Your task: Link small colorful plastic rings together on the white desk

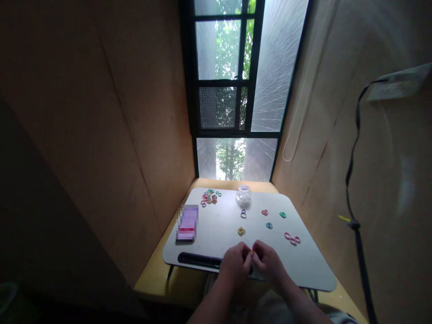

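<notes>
My left hand (235, 263) and my right hand (267, 261) meet at the near edge of a white lap table (219, 225), fingers pinched together around a tiny orange-yellow rubber band (251, 254). A yellow band (241, 231) lies just beyond my hands. Further out lie a purple band (243, 214), a red band (264, 212), a blue band (269, 225), a green band (282, 214) and pink bands (292, 238). A heap of mixed coloured bands (209, 197) sits at the far left corner.
A small clear jar (243, 196) lies at the table's far edge. A purple phone (187, 223) rests on the left side. A dark slot (199, 259) runs along the near edge. Wooden walls close in on both sides; a window is ahead; a black cable (353, 180) hangs at right.
</notes>
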The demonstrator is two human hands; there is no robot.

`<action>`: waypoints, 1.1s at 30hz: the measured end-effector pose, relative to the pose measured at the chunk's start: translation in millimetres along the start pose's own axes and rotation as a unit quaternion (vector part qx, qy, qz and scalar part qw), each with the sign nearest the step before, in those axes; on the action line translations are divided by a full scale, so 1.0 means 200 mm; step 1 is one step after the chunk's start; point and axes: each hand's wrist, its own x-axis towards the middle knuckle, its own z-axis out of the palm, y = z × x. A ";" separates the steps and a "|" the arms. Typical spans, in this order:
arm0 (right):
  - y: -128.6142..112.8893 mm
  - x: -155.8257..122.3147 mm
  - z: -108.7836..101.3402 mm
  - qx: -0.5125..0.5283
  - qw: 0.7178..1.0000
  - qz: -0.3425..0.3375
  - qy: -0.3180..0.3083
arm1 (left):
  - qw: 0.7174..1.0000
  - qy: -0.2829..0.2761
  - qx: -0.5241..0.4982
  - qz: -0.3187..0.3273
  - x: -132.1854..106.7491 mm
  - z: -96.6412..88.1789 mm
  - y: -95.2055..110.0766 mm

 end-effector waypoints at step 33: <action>0.03 -0.02 0.01 -0.028 0.999 -0.015 -0.003 | 0.998 0.006 0.045 0.034 -0.03 0.01 0.00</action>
